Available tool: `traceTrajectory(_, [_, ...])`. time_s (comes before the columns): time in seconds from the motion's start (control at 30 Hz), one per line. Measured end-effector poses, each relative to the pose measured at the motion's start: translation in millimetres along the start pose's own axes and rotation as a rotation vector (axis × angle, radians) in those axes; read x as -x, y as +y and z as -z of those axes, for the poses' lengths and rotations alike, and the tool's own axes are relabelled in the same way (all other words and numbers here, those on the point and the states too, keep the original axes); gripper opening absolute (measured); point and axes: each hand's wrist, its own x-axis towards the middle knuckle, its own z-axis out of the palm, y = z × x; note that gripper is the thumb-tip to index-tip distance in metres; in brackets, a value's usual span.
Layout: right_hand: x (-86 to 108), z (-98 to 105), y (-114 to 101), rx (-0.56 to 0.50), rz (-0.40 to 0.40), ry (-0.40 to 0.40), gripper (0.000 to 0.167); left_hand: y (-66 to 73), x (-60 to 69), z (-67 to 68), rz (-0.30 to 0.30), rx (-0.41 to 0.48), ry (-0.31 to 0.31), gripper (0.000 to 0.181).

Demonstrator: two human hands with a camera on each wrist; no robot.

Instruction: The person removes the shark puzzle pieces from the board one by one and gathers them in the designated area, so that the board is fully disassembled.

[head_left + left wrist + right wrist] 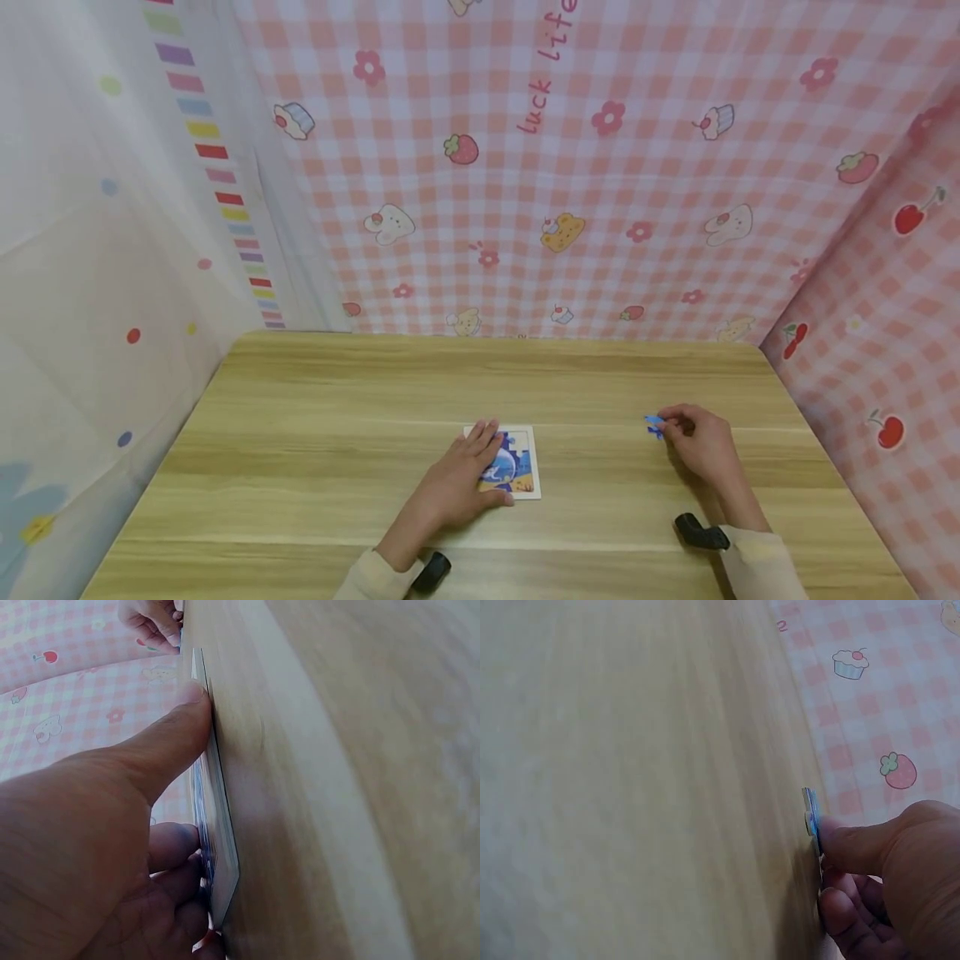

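A small square jigsaw puzzle (522, 467) in a white frame lies flat near the middle of the table, with blue, purple and orange picture pieces and a pale gap near its top. Spread over its left side is my left hand (459, 483), fingers fairly straight and thumb at the near edge; it hides part of the picture. In the left wrist view the thumb (172, 739) touches the frame's edge. Farther right, my right hand (701, 442) pinches a blue puzzle piece (810, 814) between thumb and fingers, close to the tabletop. Whether it is one piece or two, I cannot tell.
The wood-grain table (315, 433) reaches back to a pink checked cloth (450, 200). A white dotted cloth (112, 275) hangs on the left and another checked cloth (892, 350) on the right. Black straps or devices (701, 532) sit at both wrists.
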Motion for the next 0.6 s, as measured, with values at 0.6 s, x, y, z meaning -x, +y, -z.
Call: traceTrajectory(0.6, [1.3,-11.8,-47.3,-0.064,0.236,0.073,0.015,1.6,2.3,1.0,0.042,0.017,0.030,0.090])
